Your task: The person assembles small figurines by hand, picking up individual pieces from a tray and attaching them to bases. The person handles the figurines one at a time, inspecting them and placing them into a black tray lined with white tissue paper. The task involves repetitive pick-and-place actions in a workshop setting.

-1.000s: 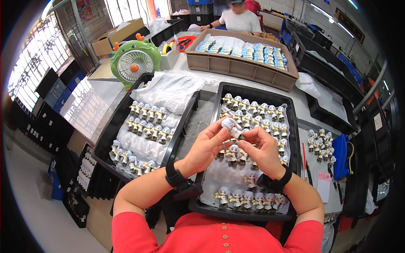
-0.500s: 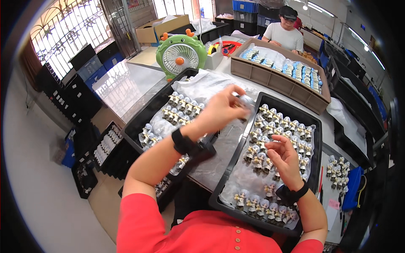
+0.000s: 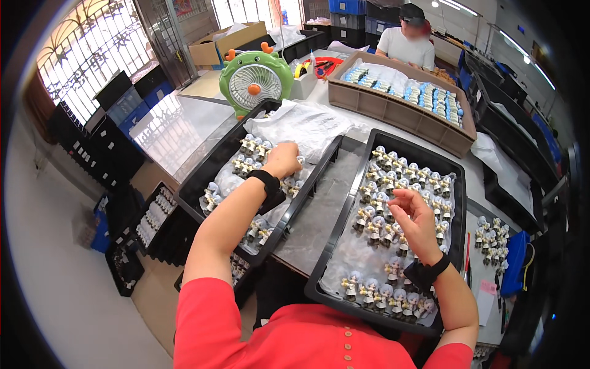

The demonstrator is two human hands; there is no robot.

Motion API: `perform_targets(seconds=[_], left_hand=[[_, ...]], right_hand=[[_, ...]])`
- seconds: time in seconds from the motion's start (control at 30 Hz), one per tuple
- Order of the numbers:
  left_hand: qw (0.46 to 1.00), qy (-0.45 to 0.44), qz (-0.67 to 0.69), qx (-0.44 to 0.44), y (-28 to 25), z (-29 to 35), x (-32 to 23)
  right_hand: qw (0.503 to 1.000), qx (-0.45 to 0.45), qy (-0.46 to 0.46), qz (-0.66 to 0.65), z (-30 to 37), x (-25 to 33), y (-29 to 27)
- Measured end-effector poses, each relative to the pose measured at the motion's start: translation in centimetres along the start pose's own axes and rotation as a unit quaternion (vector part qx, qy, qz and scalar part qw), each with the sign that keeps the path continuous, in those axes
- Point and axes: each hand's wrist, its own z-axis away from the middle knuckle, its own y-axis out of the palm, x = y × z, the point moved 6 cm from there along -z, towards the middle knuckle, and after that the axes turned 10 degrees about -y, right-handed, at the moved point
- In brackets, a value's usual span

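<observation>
My left hand [image 3: 284, 159] reaches down into the left black tray [image 3: 203, 178], its fingers curled and partly hidden from above. At the fingertips shows the pale head of a small figurine [image 3: 300, 160], which the hand seems to grip. Rows of similar figurines [image 3: 251, 144] with pale hair, white clothes and yellow parts stand around it on a crinkled plastic sheet. My right hand [image 3: 416, 224] hovers above the right black tray [image 3: 337, 237], thumb and fingers apart, holding nothing. Beneath it are several rows of the same figurines [image 3: 376, 227], with another row [image 3: 381, 295] along the near end.
A green fan [image 3: 254, 83] stands behind the left tray. At the back, a brown crate [image 3: 399, 117] holds blue and white figures, and a person [image 3: 405, 43] sits beyond it. More figurines [image 3: 491, 243] and a blue box [image 3: 515, 264] lie to the right. Stacked trays [image 3: 157, 221] stand at lower left.
My left hand has moved left and down, from above the gap between the trays into the left tray, carrying a blurred figurine. My right hand has stayed nearly in place.
</observation>
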Motion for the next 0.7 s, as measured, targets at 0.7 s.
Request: perform_targets(seconds=[0.7], left_hand=[[0.995,0.053,-0.054,-0.057,-0.6,0.1,0.1]], right_hand=[[0.896,0.343,0.009,0.282,1.9,1.7,-0.2]])
